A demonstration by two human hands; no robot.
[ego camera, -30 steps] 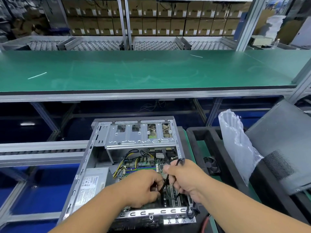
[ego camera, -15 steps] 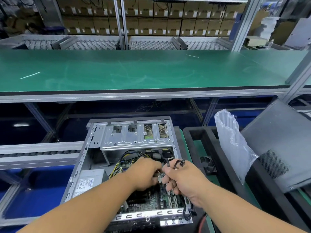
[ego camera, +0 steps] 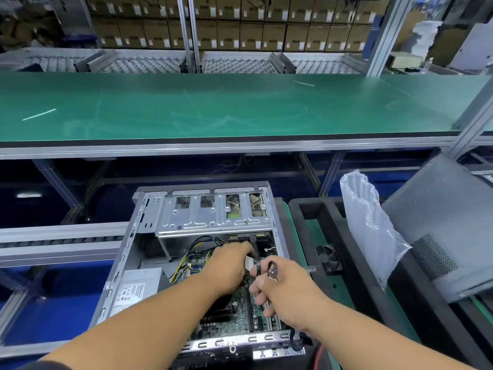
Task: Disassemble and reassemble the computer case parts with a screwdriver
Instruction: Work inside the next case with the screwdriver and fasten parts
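**Both hands inside the open case**

We see the computer case (ego camera: 149, 236) lying open on its side below the green bench (ego camera: 240, 108), motherboard (ego camera: 240, 311) exposed. Our left hand (ego camera: 226, 268) reaches in, fingers curled around a pale connector (ego camera: 249, 263). Our right hand (ego camera: 288, 287) pinches a black cable (ego camera: 272, 271) just beside it. A plastic bag (ego camera: 370, 231) and a dark side panel (ego camera: 448, 231) stand to the right.
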